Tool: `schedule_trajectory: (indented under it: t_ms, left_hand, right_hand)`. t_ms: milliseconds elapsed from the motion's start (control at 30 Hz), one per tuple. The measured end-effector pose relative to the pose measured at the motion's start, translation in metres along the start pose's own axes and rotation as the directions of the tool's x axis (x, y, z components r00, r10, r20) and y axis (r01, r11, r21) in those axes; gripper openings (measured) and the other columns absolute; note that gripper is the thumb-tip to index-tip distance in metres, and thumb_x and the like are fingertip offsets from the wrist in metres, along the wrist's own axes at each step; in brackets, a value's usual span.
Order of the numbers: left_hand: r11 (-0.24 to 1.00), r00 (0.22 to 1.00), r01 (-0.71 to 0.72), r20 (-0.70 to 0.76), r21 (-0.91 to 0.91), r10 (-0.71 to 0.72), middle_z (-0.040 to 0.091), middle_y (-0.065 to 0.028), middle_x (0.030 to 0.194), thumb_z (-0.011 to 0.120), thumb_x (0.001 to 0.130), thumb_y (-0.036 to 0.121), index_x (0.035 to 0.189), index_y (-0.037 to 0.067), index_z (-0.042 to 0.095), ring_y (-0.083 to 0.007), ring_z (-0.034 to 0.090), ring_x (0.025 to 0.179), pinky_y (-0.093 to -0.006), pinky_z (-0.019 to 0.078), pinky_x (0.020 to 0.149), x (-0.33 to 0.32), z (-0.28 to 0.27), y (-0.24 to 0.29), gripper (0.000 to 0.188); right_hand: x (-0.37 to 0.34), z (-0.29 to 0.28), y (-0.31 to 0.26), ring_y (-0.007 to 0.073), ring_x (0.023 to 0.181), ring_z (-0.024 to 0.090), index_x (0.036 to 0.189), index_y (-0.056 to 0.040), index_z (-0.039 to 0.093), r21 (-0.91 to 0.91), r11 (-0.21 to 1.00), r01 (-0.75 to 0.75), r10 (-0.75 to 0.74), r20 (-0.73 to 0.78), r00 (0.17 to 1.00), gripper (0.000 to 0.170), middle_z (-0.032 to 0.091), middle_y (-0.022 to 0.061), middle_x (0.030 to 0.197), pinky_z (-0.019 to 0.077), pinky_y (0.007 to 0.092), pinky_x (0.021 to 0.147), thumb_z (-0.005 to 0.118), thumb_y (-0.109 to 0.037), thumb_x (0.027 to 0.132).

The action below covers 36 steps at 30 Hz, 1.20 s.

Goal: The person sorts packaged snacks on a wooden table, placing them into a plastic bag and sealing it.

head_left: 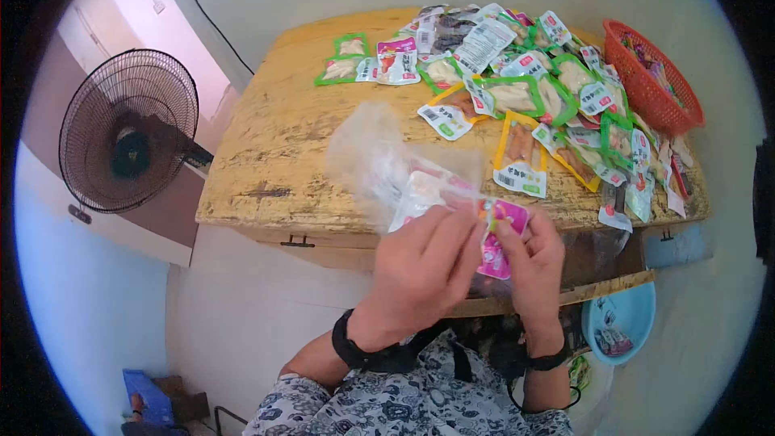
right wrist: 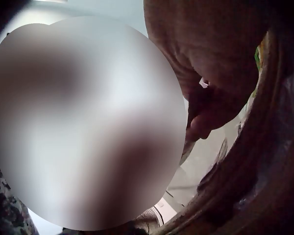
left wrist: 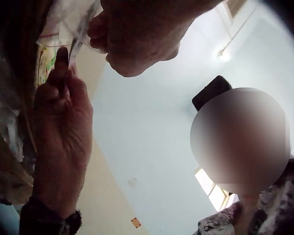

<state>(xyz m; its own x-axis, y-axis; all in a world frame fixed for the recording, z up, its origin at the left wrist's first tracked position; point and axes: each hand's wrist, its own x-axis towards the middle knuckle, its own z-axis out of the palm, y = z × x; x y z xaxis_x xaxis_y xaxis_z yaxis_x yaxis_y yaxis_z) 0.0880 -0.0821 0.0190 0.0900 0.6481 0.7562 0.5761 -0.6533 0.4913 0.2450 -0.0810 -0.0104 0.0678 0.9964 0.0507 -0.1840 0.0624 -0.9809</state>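
Note:
Both hands meet over the table's front edge in the head view. The left hand (head_left: 424, 270) pinches a clear plastic bag (head_left: 367, 157) and the near side of a pink and white packet (head_left: 420, 194). The right hand (head_left: 533, 266) pinches the packet's pink end (head_left: 508, 226) between thumb and fingers. The clear bag spreads out to the left over the packet. In the left wrist view the left hand (left wrist: 137, 34) is at the top, with the right hand (left wrist: 63, 122) at its lower left. The right wrist view shows the right hand (right wrist: 210, 58) close up, its fingertips partly hidden.
Many food packets (head_left: 517, 93) lie piled on the worn yellow table (head_left: 299, 145), toward the back right. A red basket (head_left: 658, 89) stands at the right. An open drawer (head_left: 597, 278) is below the hands, a blue basin (head_left: 638, 315) lower right, a fan (head_left: 129, 129) left.

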Motion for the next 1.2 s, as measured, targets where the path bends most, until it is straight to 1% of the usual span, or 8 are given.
schedule_trajectory:
  t_ms: [100, 200, 633, 733, 900, 1000, 1100, 1200]
  left_hand:
    - [0.998, 1.000, -0.019, 0.004, -0.061, 0.019, 0.062, -0.0108, 0.072, 0.073, 0.083, -0.002, 0.096, 0.001, 0.066, -0.0235, 0.060, 0.054, -0.0341, 0.0458, 0.048, 0.003, 0.004, 0.000, 0.016]
    - [0.996, 1.000, -0.024, -0.001, -0.088, 0.024, 0.063, -0.0114, 0.075, 0.073, 0.084, 0.000, 0.099, 0.001, 0.066, -0.0262, 0.061, 0.057, -0.0359, 0.0478, 0.050, 0.001, 0.005, -0.003, 0.017]
    - [0.976, 0.988, -0.154, -0.012, -0.157, 0.154, 0.071, -0.0130, 0.101, 0.078, 0.081, 0.010, 0.111, 0.001, 0.067, -0.0306, 0.069, 0.081, -0.0378, 0.0559, 0.070, -0.010, -0.006, -0.019, 0.033]
    - [0.976, 0.972, -0.218, 0.090, 0.007, 0.216, 0.068, -0.0127, 0.122, 0.083, 0.077, 0.019, 0.124, 0.004, 0.065, -0.0319, 0.065, 0.102, -0.0414, 0.0532, 0.088, -0.024, -0.040, -0.039, 0.053]
    - [0.955, 0.936, -0.098, 0.352, 0.280, -0.008, 0.054, -0.0110, 0.145, 0.086, 0.072, 0.029, 0.140, 0.009, 0.057, -0.0324, 0.055, 0.119, -0.0439, 0.0452, 0.099, -0.035, -0.083, -0.066, 0.077]
    - [0.935, 0.915, -0.055, 0.392, 0.351, -0.093, 0.053, -0.0098, 0.147, 0.086, 0.070, 0.030, 0.143, 0.011, 0.055, -0.0317, 0.054, 0.119, -0.0436, 0.0448, 0.099, -0.038, -0.087, -0.070, 0.081]
    - [0.925, 0.904, -0.057, 0.412, 0.375, -0.111, 0.053, -0.0084, 0.147, 0.085, 0.069, 0.031, 0.143, 0.011, 0.054, -0.0310, 0.054, 0.119, -0.0441, 0.0441, 0.099, -0.035, -0.082, -0.068, 0.083]
    - [0.909, 0.906, -0.127, 0.419, 0.397, -0.057, 0.053, -0.0074, 0.146, 0.085, 0.070, 0.033, 0.145, 0.011, 0.052, -0.0310, 0.052, 0.123, -0.0456, 0.0425, 0.102, -0.026, -0.077, -0.065, 0.085]
  right_hand:
    - [0.006, 0.002, 0.008, 0.0046, 0.086, 0.060, 0.110, -0.0013, 0.058, -0.078, 0.993, 0.090, -0.083, 0.082, 0.993, 0.012, 0.066, 0.0011, 0.095, 0.0518, 0.0235, 0.075, 0.062, -0.006, 0.099]
    - [0.006, -0.001, 0.008, 0.0048, 0.088, 0.060, 0.110, -0.0018, 0.059, -0.319, 0.941, 0.111, -0.097, 0.059, 0.994, 0.013, 0.066, 0.0012, 0.100, 0.0520, 0.0239, 0.075, 0.061, -0.004, 0.098]
    - [0.037, 0.016, -0.002, 0.0178, 0.109, 0.065, 0.133, 0.0007, 0.056, -0.203, 0.975, 0.092, -0.019, 0.332, 0.943, 0.041, 0.068, 0.0090, 0.122, 0.0531, 0.0322, 0.094, 0.065, -0.007, 0.094]
    - [0.039, 0.019, -0.004, 0.0176, 0.107, 0.066, 0.133, 0.0015, 0.056, -0.274, 0.958, 0.087, -0.009, 0.274, 0.962, 0.043, 0.069, 0.0098, 0.121, 0.0539, 0.0315, 0.093, 0.068, -0.008, 0.092]
    - [0.033, 0.012, 0.000, 0.0165, 0.103, 0.067, 0.125, 0.0009, 0.065, -0.330, 0.943, 0.039, 0.050, 0.255, 0.966, 0.035, 0.073, 0.0092, 0.112, 0.0535, 0.0310, 0.090, 0.070, -0.010, 0.091]
    - [0.035, 0.001, 0.004, 0.0154, 0.100, 0.067, 0.121, -0.0023, 0.070, -0.510, 0.832, 0.217, -0.013, 0.372, 0.928, 0.031, 0.074, 0.0083, 0.109, 0.0531, 0.0325, 0.090, 0.070, -0.012, 0.092]
    - [0.033, 0.014, -0.008, 0.0197, 0.102, 0.068, 0.124, -0.0084, 0.071, -0.518, 0.833, 0.192, 0.081, 0.457, 0.886, 0.033, 0.074, 0.0094, 0.112, 0.0531, 0.0352, 0.091, 0.069, -0.015, 0.092]
    - [0.033, 0.027, -0.013, 0.0276, 0.104, 0.069, 0.125, -0.0119, 0.072, -0.559, 0.688, 0.463, -0.162, 0.504, 0.849, 0.034, 0.073, 0.0130, 0.113, 0.0535, 0.0378, 0.090, 0.069, -0.016, 0.091]
